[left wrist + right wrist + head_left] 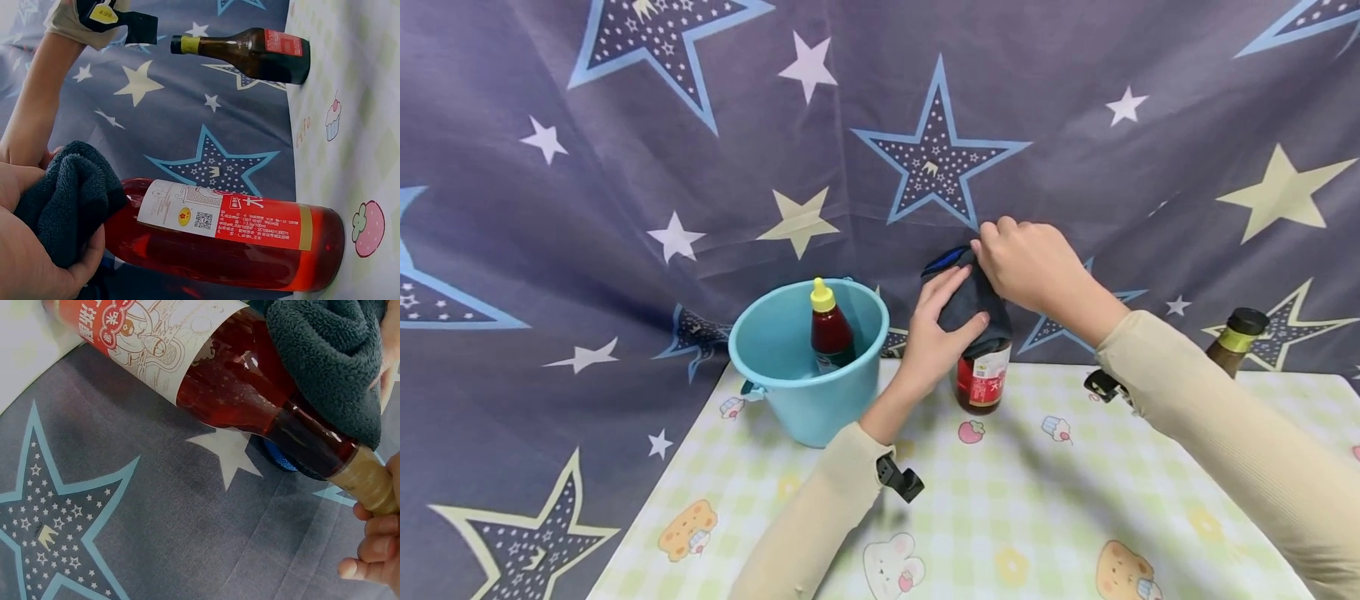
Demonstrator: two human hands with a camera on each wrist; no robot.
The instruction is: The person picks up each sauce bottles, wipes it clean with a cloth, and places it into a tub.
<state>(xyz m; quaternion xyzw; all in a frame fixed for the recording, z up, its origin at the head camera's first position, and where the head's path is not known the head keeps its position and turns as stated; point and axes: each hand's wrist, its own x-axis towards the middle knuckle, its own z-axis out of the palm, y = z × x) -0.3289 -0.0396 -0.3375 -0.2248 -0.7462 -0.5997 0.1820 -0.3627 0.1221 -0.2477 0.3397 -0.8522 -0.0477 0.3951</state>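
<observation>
A red bottle [983, 379] with a red and white label stands on the checked tablecloth [1015, 508]. My left hand [953, 310] presses a dark grey towel [973, 304] round the bottle's upper part. My right hand [1009, 257] grips the bottle's top from above. In the left wrist view the towel [69, 200] bunches in my left hand [37, 256] against the red bottle [244, 240]. The right wrist view shows the towel [331, 356] over the shoulder of the bottle [237, 381], and my right fingers [375, 547] curled round its tan neck.
A light blue bucket [790, 392] stands left of the bottle and holds a red sauce bottle [831, 333] with a yellow cap. A dark brown bottle [1236, 343] with a black cap stands at the table's right back edge. A star-printed cloth [625, 208] hangs behind.
</observation>
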